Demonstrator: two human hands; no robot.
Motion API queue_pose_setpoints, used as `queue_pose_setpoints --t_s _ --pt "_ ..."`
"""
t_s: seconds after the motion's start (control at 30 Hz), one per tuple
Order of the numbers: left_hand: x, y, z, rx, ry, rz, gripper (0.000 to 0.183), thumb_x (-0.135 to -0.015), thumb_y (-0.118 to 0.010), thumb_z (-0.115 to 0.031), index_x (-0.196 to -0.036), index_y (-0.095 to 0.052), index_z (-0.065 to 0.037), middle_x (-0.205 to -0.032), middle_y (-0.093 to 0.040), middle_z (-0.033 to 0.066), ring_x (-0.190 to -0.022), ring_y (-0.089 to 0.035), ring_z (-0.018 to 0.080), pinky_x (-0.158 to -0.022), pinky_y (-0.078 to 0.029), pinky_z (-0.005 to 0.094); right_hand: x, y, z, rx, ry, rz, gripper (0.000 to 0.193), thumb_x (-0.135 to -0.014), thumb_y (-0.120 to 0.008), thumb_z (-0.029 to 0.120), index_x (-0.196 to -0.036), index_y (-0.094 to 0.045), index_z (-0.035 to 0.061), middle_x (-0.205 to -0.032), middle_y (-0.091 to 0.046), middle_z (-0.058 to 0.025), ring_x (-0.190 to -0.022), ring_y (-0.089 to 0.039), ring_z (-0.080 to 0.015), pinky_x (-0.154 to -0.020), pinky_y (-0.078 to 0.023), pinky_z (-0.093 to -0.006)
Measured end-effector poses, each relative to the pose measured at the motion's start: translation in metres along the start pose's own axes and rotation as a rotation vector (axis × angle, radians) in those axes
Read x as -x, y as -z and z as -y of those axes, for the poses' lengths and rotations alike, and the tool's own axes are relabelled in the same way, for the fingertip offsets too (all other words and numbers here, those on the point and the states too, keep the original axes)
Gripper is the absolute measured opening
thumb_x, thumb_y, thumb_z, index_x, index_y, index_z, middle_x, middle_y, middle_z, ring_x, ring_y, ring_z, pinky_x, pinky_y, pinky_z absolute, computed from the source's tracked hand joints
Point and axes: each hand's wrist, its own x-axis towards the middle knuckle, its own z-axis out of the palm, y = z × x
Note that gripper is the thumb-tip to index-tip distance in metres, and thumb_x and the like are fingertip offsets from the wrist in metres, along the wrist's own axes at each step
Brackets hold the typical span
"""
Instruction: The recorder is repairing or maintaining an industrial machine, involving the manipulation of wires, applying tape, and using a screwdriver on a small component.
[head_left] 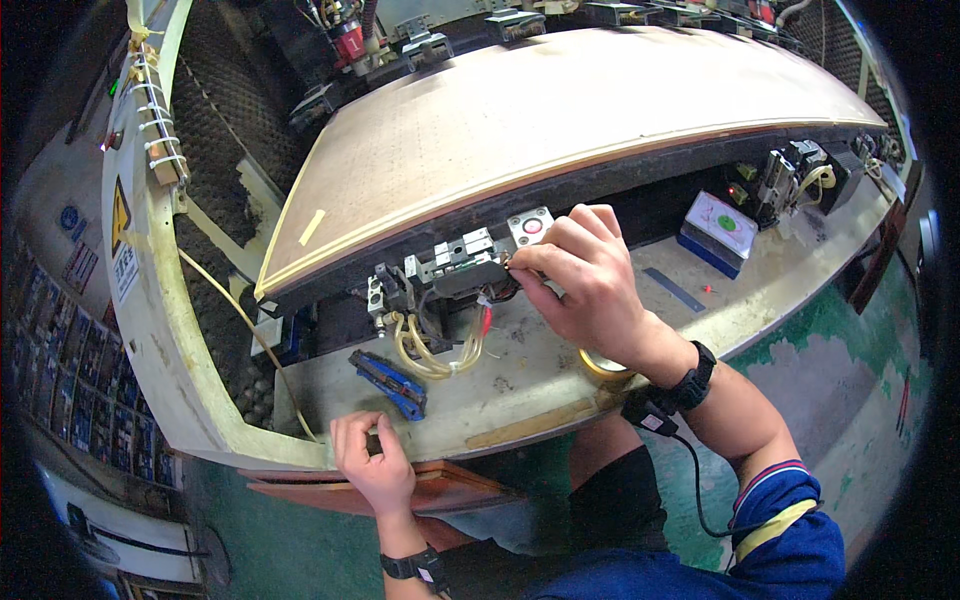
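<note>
My right hand [585, 285] is at the right end of a small metal fixture [465, 262], which has a row of silver blocks and pale air tubes [435, 355] hanging below. Thumb and forefinger are pinched together there; whatever lies between the tips is too small to name. My left hand [372, 462] rests at the front edge of the pale bench [510, 395], its fingers curled into a loose fist with nothing visible in it. Just beyond it lies a blue and dark hand tool [390, 383]. A yellow tape roll [603, 362] sits partly hidden under my right wrist.
Behind the fixture spreads a large pale board [560, 110] with tape along its edge. To the right are a thin metal strip [673, 290], a blue-based box [717, 228] and another fixture [785, 182]. The machine's cream frame [190, 340] curves up on the left.
</note>
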Motion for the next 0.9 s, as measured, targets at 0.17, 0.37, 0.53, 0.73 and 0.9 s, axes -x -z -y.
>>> queue_pose_setpoints --t_s 0.17,0.37,0.53,0.73,0.9 --pt "0.0015 -0.0003 0.0042 -0.009 -0.006 0.002 0.006 -0.091 -0.072 0.004 -0.093 -0.066 0.002 -0.093 -0.069 0.0163 -0.090 -0.062 0.0373 -0.085 -0.050 0.0470 -0.0007 -0.0040 0.0014 0.016 0.004 -0.028 0.018 -0.080 -0.087 0.010 -0.092 -0.075 0.0129 -0.089 -0.066 -0.0028 -0.087 -0.062 -0.0254 -0.089 -0.047 -0.0427" --pt "0.0024 0.0008 0.0055 -0.023 0.005 0.011 0.006 -0.093 -0.072 0.002 -0.093 -0.066 0.002 -0.093 -0.069 0.0159 -0.089 -0.062 0.0364 -0.084 -0.050 0.0467 -0.0007 -0.0047 -0.0006 -0.014 0.013 -0.035 0.023 -0.077 -0.089 0.003 -0.093 -0.076 0.0136 -0.086 -0.063 -0.0013 -0.083 -0.060 -0.0248 -0.084 -0.046 -0.0409" --pt "0.0026 -0.0001 0.0079 -0.018 0.007 0.015 0.006 -0.093 -0.072 0.002 -0.092 -0.066 0.002 -0.092 -0.068 0.0163 -0.089 -0.062 0.0369 -0.084 -0.050 0.0469 -0.0021 -0.0048 0.0001 -0.004 0.005 -0.036 0.023 -0.075 -0.089 0.003 -0.092 -0.077 0.0144 -0.085 -0.064 0.0007 -0.082 -0.059 -0.0227 -0.084 -0.046 -0.0401" --pt "0.0022 -0.0002 0.0051 -0.034 0.013 0.018 0.006 -0.093 -0.072 0.002 -0.092 -0.066 0.001 -0.092 -0.069 0.0162 -0.090 -0.062 0.0374 -0.084 -0.050 0.0471 -0.0015 -0.0066 -0.0010 0.007 0.001 -0.044 0.022 -0.073 -0.088 0.006 -0.089 -0.076 0.0156 -0.087 -0.066 0.0015 -0.081 -0.060 -0.0217 -0.085 -0.047 -0.0399" --pt "0.0036 -0.0009 0.0052 -0.042 0.017 0.018 0.007 -0.093 -0.072 0.001 -0.093 -0.066 0.001 -0.092 -0.068 0.0160 -0.090 -0.062 0.0374 -0.085 -0.050 0.0471 -0.0014 -0.0087 -0.0010 0.003 0.010 -0.055 0.022 -0.072 -0.087 0.008 -0.088 -0.075 0.0155 -0.088 -0.066 0.0005 -0.081 -0.061 -0.0227 -0.086 -0.048 -0.0404"
